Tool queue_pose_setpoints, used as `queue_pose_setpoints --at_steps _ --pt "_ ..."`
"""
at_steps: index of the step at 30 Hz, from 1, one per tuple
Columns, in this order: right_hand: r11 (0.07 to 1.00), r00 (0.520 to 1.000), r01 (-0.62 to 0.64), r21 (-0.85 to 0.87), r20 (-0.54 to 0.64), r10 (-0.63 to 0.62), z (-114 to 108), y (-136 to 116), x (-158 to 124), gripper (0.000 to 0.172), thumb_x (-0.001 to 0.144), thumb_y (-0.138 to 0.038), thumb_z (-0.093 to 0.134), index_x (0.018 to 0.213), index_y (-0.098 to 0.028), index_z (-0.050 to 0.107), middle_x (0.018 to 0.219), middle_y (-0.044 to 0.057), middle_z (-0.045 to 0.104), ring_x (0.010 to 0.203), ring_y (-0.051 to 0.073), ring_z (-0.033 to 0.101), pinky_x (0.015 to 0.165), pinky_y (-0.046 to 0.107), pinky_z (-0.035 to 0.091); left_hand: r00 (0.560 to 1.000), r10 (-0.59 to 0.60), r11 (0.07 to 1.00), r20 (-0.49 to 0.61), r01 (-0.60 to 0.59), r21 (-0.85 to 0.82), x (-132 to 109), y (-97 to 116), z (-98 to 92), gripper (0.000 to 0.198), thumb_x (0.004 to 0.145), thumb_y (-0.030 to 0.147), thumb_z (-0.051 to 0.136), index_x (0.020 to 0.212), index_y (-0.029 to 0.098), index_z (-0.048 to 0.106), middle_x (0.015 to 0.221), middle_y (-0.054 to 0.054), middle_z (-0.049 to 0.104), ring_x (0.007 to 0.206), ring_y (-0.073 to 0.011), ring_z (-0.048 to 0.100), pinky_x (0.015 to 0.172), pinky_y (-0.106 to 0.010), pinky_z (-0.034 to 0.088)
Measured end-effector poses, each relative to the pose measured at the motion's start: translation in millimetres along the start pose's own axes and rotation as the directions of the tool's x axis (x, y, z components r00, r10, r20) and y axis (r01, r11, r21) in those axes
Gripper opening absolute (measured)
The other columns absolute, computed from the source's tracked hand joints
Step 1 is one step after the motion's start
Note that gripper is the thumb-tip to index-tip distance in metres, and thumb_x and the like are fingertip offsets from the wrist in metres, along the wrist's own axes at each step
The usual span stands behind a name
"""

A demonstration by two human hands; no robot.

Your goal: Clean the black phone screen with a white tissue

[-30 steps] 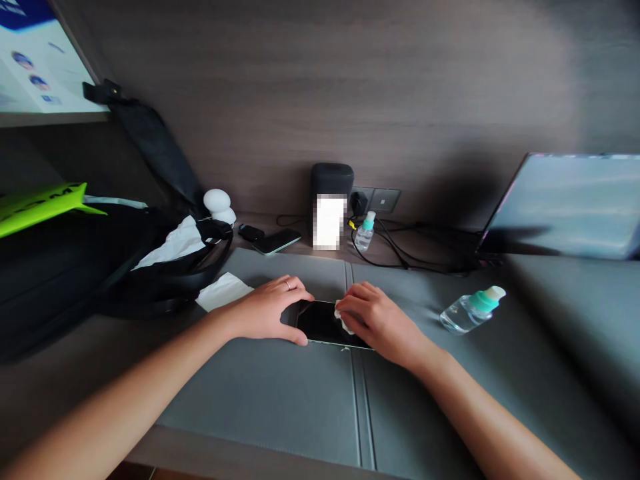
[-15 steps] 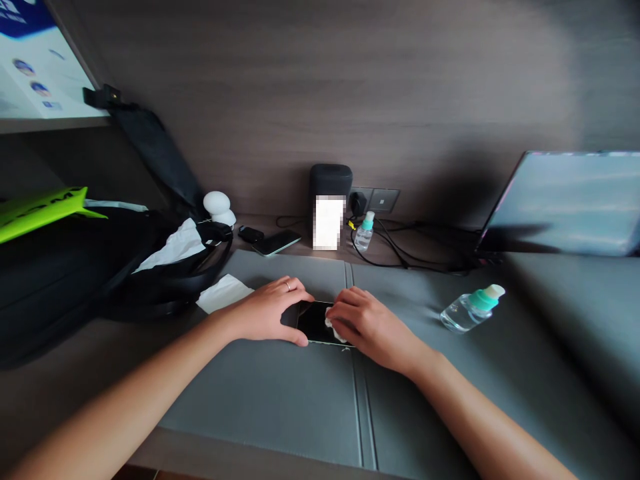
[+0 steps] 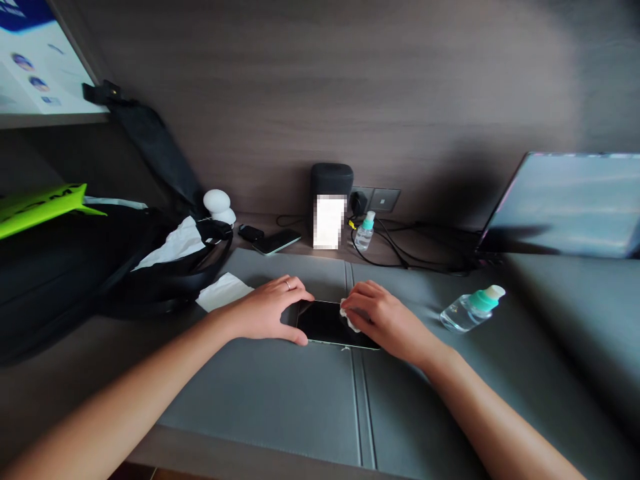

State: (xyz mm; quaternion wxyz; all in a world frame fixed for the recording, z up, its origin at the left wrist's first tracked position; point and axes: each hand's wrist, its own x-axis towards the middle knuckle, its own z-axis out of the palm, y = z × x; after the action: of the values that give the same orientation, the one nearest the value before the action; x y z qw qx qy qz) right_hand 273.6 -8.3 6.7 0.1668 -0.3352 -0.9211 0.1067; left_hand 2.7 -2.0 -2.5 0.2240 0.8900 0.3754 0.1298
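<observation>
A black smartphone (image 3: 323,323) lies flat, screen up, on the grey desk mat (image 3: 270,393). My left hand (image 3: 273,310) grips the phone's left end, thumb on the near edge and fingers on the far edge. Bunched in the fingers of my right hand (image 3: 383,320) is a white tissue (image 3: 349,319), pressed on the right part of the screen. That hand covers the phone's right end. A folded white tissue (image 3: 223,292) rests just beyond my left wrist.
Right of my hands stands a clear spray bottle (image 3: 470,310); a smaller bottle (image 3: 365,232) is near cables at the wall. A second phone (image 3: 277,241), black speaker (image 3: 332,180) and white round device (image 3: 217,203) line the back. Black bag (image 3: 65,280) left, monitor (image 3: 570,200) right.
My right hand has slid to the right over the screen with the tissue, uncovering more of the phone's middle. My left hand stays where it was on the phone.
</observation>
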Motion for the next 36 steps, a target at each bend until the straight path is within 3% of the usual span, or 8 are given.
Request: queue_pose_setpoints --at_steps 5,18,23,30,36 --pt "0.998 0.998 0.047 0.037 0.029 -0.048 -1 -4 0 0.019 0.099 -0.022 0.047 0.097 -0.020 0.066 0.093 0.006 0.060 0.088 0.019 0.055 0.081 0.034 0.043 1.000 -0.001 1.000 -0.007 0.001 0.001 0 0 0.4 0.064 0.073 0.056 0.075 0.127 0.029 0.054 0.119 -0.005 0.056 0.115 -0.0270 0.052 0.098 -0.039 0.045" --pt "0.999 1.000 0.005 0.052 -0.010 -0.004 -4 0 -3 0.014 0.097 -0.019 0.049 0.091 -0.019 0.062 0.087 0.005 0.061 0.084 0.019 0.055 0.078 0.034 0.044 1.000 -0.001 1.000 0.001 0.001 -0.010 0 2 -1.0 0.064 0.074 0.057 0.074 0.128 0.029 0.055 0.120 -0.005 0.056 0.115 -0.0276 0.052 0.098 -0.040 0.044" --pt "0.996 0.999 0.033 0.077 0.028 -0.035 -5 0 -2 0.015 0.098 -0.020 0.047 0.092 -0.019 0.061 0.090 0.006 0.060 0.085 0.018 0.055 0.078 0.033 0.044 1.000 -0.004 1.000 -0.003 0.004 -0.004 0 2 -0.9 0.065 0.073 0.055 0.076 0.127 0.027 0.055 0.119 -0.004 0.056 0.115 -0.0265 0.052 0.098 -0.038 0.044" --pt "0.997 0.998 -0.030 0.073 0.061 0.025 -10 7 -6 0.012 0.085 -0.008 0.057 0.083 -0.019 0.060 0.083 0.002 0.058 0.080 0.016 0.055 0.075 0.030 0.044 1.000 0.015 1.000 -0.008 -0.015 0.002 -1 2 -0.8 0.063 0.074 0.056 0.075 0.127 0.028 0.055 0.119 -0.006 0.055 0.114 -0.0271 0.052 0.098 -0.039 0.044" --pt "0.996 0.999 -0.011 0.087 0.042 0.008 -12 8 -6 0.015 0.097 -0.019 0.049 0.088 -0.019 0.062 0.086 0.004 0.060 0.081 0.017 0.056 0.076 0.033 0.045 1.000 -0.004 1.000 0.001 0.004 0.003 0 2 -1.8 0.064 0.074 0.057 0.074 0.128 0.029 0.054 0.120 -0.005 0.055 0.115 -0.0271 0.052 0.098 -0.040 0.044"
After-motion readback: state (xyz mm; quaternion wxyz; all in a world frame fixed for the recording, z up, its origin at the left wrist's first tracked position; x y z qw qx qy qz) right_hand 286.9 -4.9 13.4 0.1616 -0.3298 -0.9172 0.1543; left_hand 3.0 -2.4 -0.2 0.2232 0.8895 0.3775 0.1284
